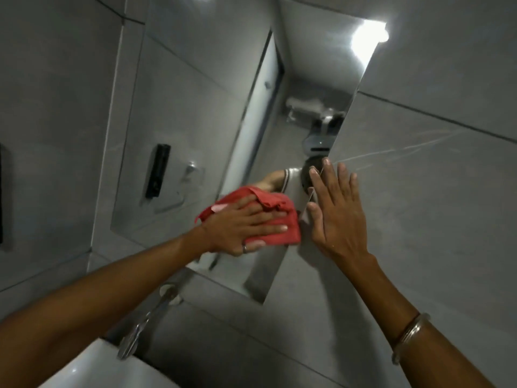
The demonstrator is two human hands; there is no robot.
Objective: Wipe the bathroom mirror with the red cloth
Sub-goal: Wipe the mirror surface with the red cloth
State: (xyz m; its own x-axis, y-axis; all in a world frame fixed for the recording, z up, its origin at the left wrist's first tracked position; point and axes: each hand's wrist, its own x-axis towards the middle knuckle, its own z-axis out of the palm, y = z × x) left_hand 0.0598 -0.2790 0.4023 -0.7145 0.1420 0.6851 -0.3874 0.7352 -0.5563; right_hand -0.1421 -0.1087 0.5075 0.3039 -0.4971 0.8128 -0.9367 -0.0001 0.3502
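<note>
The bathroom mirror (201, 113) hangs on the grey tiled wall and appears tilted in the head view. My left hand (240, 228) presses the red cloth (282, 219) flat against the lower right part of the glass. My right hand (335, 211) rests flat with fingers spread on the mirror's right edge and the wall beside it, next to the cloth. The mirror reflects the cloth, an arm and part of a person.
A chrome tap (145, 323) juts from the wall below the mirror, over a white basin (92, 371) at the bottom left. A dark fixture (1, 191) is at the left edge. A bright ceiling light (369, 37) glares near the mirror's top corner.
</note>
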